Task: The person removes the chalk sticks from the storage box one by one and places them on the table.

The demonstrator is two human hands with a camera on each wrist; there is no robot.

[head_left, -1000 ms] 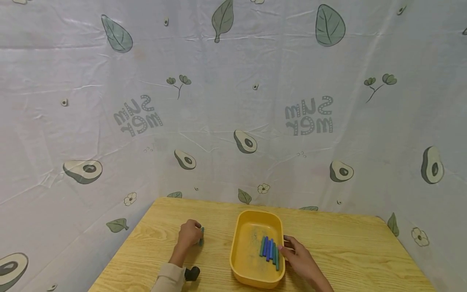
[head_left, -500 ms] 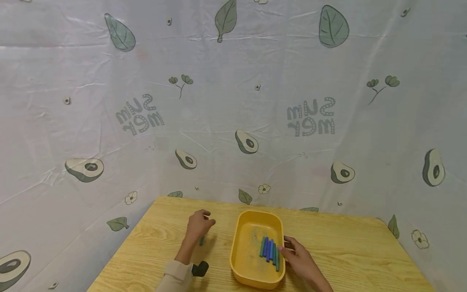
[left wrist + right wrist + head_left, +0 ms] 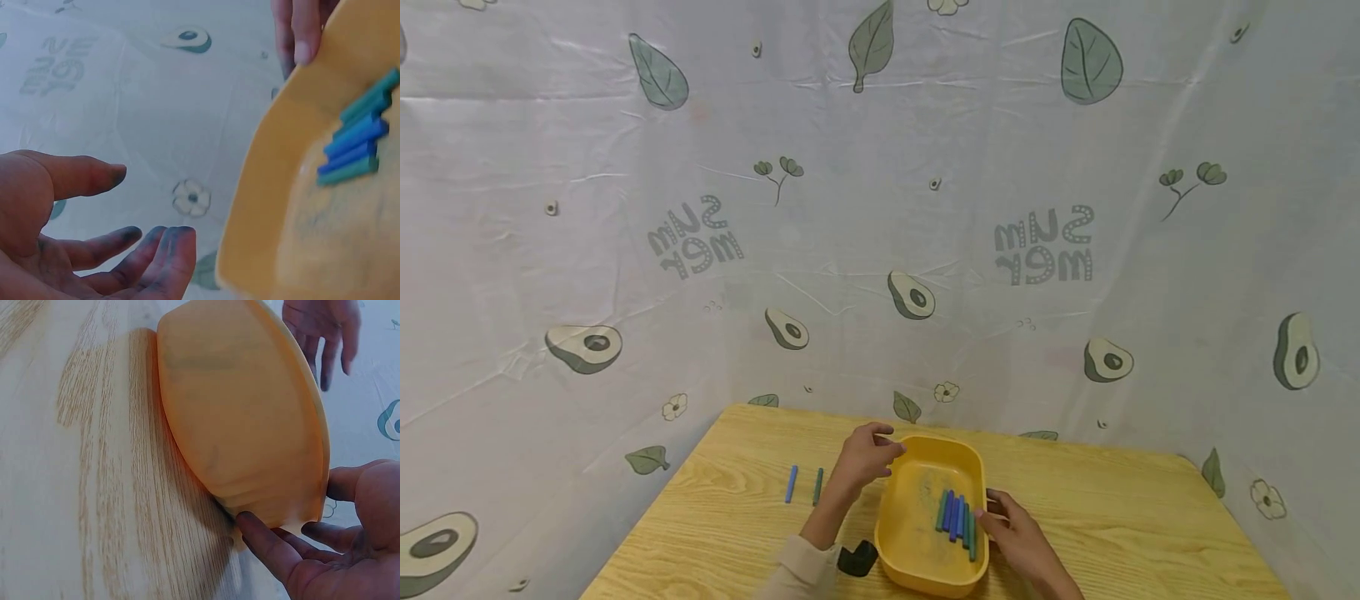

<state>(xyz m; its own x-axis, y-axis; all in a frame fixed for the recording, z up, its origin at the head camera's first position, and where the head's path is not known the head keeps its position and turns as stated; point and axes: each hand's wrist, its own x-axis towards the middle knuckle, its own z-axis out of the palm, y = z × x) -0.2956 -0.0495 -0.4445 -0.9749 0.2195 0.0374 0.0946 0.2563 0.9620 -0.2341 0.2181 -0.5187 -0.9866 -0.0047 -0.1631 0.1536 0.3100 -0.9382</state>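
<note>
From the head view, the left hand (image 3: 867, 454) is hanging just beside the left rim of a yellow tray (image 3: 910, 542), fingers apart and holding nothing. To its left a blue stick (image 3: 791, 484) and a green stick (image 3: 818, 487) are lying on the worktop (image 3: 1097, 500), both pointing away from the person, the green one nearer the hand. Five sticks (image 3: 953, 517) are lying side by side in the tray, along its length, closest to the right hand (image 3: 1011, 529). The worktop is showing wood grain; a printed sheet (image 3: 850, 208) is hanging behind.

In the left wrist view, a gap is separating the smudged left fingers from the tray.

In the right wrist view, the right hand is gripping the tray's side between thumb and fingers.
</note>
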